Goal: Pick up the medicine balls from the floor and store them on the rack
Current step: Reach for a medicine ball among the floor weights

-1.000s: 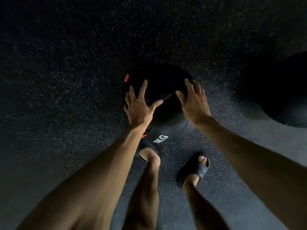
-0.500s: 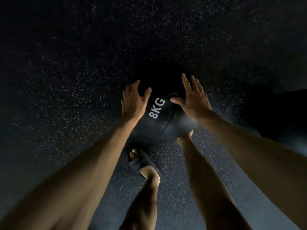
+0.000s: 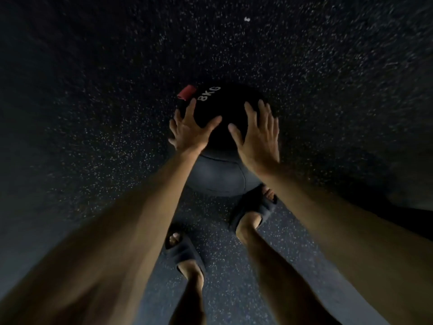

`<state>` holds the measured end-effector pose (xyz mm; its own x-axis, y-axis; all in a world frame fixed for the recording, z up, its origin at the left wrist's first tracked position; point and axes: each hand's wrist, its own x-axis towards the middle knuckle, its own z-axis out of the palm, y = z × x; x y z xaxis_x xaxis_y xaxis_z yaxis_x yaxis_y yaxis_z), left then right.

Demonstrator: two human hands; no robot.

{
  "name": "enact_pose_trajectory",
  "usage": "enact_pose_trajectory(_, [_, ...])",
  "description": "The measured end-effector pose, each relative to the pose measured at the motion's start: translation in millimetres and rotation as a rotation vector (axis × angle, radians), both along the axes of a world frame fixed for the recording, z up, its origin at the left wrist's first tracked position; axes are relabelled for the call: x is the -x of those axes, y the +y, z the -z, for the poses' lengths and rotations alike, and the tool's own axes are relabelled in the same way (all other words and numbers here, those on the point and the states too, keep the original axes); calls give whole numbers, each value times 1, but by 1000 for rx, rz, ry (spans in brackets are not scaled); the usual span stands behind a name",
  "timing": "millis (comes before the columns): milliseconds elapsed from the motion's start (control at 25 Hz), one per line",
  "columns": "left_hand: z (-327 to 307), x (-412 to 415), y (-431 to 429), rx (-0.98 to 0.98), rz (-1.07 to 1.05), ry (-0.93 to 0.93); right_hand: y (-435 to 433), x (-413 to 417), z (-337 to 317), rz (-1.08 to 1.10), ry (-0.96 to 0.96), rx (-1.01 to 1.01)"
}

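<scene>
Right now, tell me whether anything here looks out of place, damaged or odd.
Only a small pale scrap lying alone on the speckled floor beyond the 8KG medicine ball stands out. The ball looks intact, and the left hand and right hand rest on it with fingers spread.

The medicine ball has a smooth, matt skin like synthetic leather, made of seamed panels, with a faint sheen low down. Its red tab looks like cloth. The floor looks like matt, grainy rubber flecked with pale specks. The dark sandals look like smooth, matt foam.
</scene>
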<state>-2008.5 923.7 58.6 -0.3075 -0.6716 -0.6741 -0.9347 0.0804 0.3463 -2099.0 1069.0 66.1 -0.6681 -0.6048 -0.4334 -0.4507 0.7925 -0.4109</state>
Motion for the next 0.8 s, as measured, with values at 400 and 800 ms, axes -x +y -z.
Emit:
enact_pose_trajectory(400, [-6, 55, -38, 82, 244, 212, -95, 148, 24, 242, -288, -174])
enact_pose_trajectory(800, [21, 169, -157, -77, 303, 0, -117, 142, 8, 180, -44, 7])
